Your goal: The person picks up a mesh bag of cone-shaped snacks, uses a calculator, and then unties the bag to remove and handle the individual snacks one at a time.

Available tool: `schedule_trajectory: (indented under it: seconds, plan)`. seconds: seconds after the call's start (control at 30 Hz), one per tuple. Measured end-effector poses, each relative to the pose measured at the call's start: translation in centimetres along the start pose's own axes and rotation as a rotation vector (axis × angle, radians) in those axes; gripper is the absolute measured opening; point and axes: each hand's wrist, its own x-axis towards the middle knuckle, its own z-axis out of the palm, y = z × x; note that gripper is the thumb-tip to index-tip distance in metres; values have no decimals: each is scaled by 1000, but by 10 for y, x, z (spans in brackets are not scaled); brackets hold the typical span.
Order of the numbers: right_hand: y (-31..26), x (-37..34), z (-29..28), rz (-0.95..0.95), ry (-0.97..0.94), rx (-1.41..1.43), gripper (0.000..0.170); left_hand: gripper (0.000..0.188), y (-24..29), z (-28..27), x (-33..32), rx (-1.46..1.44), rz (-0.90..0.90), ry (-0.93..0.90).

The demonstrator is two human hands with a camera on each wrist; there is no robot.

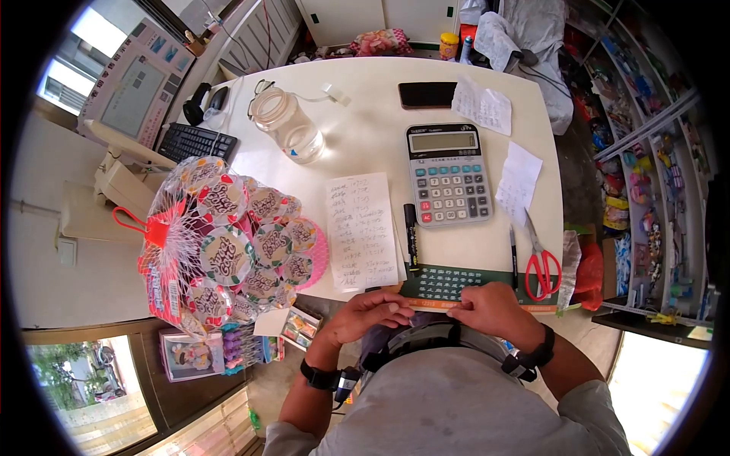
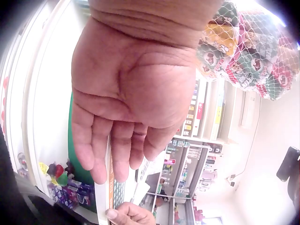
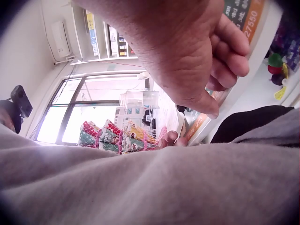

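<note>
At the desk's near edge, my left hand holds nothing; its palm and loosely bent fingers fill the left wrist view. My right hand is a short way to the right, fingers loosely curled with nothing between them and the thumb, close to the green printed sheet. Beyond the hands lie a handwritten paper list, a black marker and a grey calculator. Farther right are a pen and red-handled scissors.
A netted bundle of printed-lid cups stands at the left desk edge. Behind it are a clear jar and a keyboard. A phone and paper slips lie at the back right. Stocked shelves line the right side.
</note>
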Motion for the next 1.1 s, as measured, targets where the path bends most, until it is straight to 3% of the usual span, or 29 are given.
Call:
schedule_trajectory:
  seconds: [1.1]
  plan:
    - [-1,-6,6,-27,82,-27,43,32,-3,0,-1,48,-30,12]
